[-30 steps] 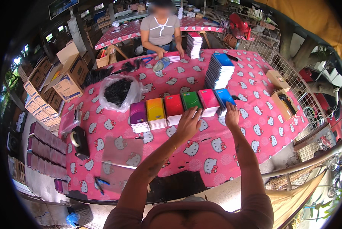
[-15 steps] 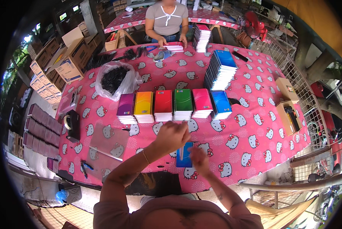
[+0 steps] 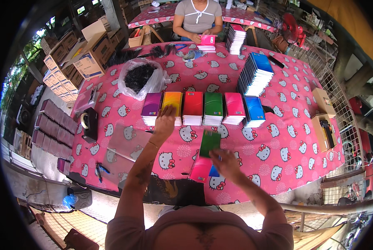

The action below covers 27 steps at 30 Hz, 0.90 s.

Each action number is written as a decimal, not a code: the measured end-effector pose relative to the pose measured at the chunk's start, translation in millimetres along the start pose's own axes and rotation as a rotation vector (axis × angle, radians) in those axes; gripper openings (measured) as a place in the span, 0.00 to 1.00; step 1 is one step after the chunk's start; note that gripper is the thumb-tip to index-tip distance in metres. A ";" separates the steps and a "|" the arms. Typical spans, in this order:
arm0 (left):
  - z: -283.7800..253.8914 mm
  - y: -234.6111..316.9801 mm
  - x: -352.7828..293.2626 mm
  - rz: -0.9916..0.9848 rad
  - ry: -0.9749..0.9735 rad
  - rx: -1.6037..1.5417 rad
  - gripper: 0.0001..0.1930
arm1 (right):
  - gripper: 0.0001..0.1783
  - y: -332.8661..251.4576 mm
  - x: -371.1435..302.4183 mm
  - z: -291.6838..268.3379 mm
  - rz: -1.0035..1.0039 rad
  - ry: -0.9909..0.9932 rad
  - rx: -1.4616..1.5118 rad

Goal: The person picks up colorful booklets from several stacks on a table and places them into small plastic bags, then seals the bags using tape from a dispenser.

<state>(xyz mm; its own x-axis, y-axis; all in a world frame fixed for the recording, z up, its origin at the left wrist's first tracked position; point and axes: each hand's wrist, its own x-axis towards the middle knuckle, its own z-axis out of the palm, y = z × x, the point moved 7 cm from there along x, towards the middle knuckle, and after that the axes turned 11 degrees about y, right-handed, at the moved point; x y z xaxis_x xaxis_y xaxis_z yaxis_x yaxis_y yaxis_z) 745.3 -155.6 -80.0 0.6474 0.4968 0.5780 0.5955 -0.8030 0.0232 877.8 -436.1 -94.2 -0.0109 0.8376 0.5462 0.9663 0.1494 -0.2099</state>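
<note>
My left hand (image 3: 165,121) reaches onto the stack of yellow spiral notebooks (image 3: 172,100), fingers stretched over the front of the top cover. In my right hand (image 3: 227,163) is a green notebook (image 3: 209,143), pinched at its near edge and tilted above the table. Under it, a pink notebook (image 3: 199,168) lies partly over a blue notebook (image 3: 214,171). The yellow stack stands in a row with purple (image 3: 153,104), red (image 3: 192,103), green (image 3: 213,104), pink (image 3: 234,103) and blue (image 3: 253,109) notebook stacks.
Behind the row stand a taller blue notebook stack (image 3: 259,68) and a plastic bag of black coils (image 3: 140,79). A tape dispenser (image 3: 89,125), a clear sheet (image 3: 128,143) and pens (image 3: 101,170) lie left. Across the patterned table (image 3: 278,154), another person (image 3: 198,18) handles pink notebooks.
My left hand has moved left and away from me onto the yellow stack. A pink notebook now overlaps the blue one, and my right hand holds a green notebook. The view has shifted slightly.
</note>
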 end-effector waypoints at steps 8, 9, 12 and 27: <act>-135.4 100.2 7.0 -0.081 0.021 -0.329 0.20 | 0.18 41.1 -7.0 -9.5 0.375 0.174 0.207; -130.9 112.3 0.4 -0.002 -0.083 -0.344 0.21 | 0.17 52.7 8.0 -12.3 0.363 0.260 0.237; -119.1 162.6 -12.4 0.126 -0.333 -0.295 0.21 | 0.17 78.9 57.6 -20.2 0.394 0.351 0.300; -5.3 100.3 31.7 0.040 0.133 -0.133 0.26 | 0.22 163.8 81.0 -18.7 0.273 0.209 -0.165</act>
<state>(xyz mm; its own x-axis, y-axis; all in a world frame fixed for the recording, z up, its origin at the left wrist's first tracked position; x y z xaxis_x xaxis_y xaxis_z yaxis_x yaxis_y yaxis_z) 823.0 -222.2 -55.1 0.5953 0.4229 0.6832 0.4966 -0.8621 0.1009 1040.1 -353.6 -69.1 0.2889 0.7074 0.6451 0.9550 -0.1657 -0.2461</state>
